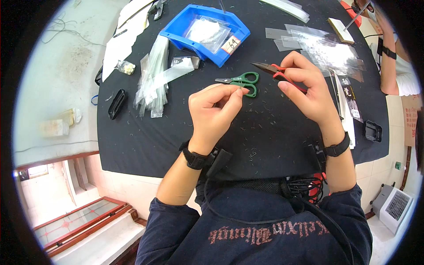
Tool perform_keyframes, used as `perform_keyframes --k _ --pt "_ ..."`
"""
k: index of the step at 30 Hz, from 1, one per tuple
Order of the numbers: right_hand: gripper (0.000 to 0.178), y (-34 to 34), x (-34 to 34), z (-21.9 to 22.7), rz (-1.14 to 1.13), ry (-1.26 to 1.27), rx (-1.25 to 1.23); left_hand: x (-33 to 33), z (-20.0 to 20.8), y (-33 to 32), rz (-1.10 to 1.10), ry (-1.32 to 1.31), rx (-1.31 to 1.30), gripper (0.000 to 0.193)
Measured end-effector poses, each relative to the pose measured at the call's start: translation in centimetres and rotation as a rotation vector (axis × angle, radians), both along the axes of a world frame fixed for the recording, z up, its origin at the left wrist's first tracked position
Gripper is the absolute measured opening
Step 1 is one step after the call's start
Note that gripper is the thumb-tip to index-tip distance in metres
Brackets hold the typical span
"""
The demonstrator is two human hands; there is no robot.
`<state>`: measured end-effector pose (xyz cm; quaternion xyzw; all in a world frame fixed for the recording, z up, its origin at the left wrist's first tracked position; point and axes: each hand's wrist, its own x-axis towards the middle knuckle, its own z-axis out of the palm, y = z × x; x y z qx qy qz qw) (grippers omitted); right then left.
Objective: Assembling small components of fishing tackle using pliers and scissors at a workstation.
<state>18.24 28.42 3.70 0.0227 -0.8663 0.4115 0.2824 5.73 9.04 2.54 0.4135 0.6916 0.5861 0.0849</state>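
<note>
My right hand is closed round red-handled pliers. Their dark, pointed tip is directed left, toward the green scissors. My left hand is in a pinch, thumb against forefinger. What sits between those fingertips is too small to name. Just beyond the left fingertips, the green-handled scissors lie on the black cloth, partly covered by that hand. Fine clippings are scattered on the cloth around both hands.
A blue bin holding clear bags stands beyond my hands. Clear plastic strips lie at left, and more clear sleeves at right. A black tray sits near the left edge, another at right. Someone's arm shows far right.
</note>
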Motion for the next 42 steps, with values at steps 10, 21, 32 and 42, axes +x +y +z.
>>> perform_keyframes --k 10,21,32,42 --pt "0.019 -0.8 -0.3 -0.1 0.051 -0.028 -0.047 -0.2 -0.3 -0.2 -0.027 -0.448 0.109 0.013" --pt "0.018 -1.4 -0.4 -0.7 0.033 -0.087 -0.008 -0.1 -0.6 -0.2 -0.014 -0.391 0.104 0.012" --pt "0.015 -1.4 -0.4 -0.8 0.051 -0.099 -0.047 0.1 -0.5 -0.1 -0.015 -0.345 0.114 0.011" --pt "0.015 -1.4 -0.3 -0.8 0.056 -0.133 -0.054 0.0 -0.6 -0.2 -0.034 -0.328 0.094 0.011"
